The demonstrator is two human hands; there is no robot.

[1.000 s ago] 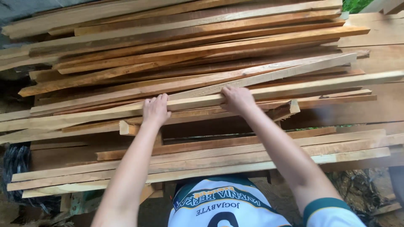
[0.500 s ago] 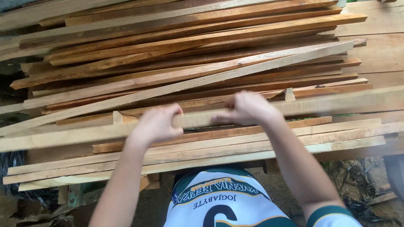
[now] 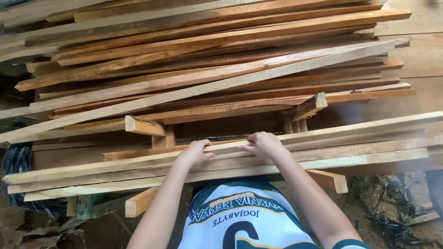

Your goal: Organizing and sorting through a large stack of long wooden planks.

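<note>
We've got both hands on one long slat [image 3: 323,133] across the frame's lower middle, lying on the near stack [image 3: 92,177]; big lumber pile [image 3: 207,55] fills the top.

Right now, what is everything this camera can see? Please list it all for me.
long wooden slat: one, pale, lying across the near low stack, under both hands
near stack of slats: several, pale brown, closest to the person
far pile of slats: many, tan to reddish brown, heaped loosely behind
short wooden blocks: a few, light brown, between the stacks
dark netting: one bundle, black, at the left edge
dirt ground: brown, lower right
jersey: one, white and green, bottom centre
left hand: on the slat
right hand: on the same slat
</note>
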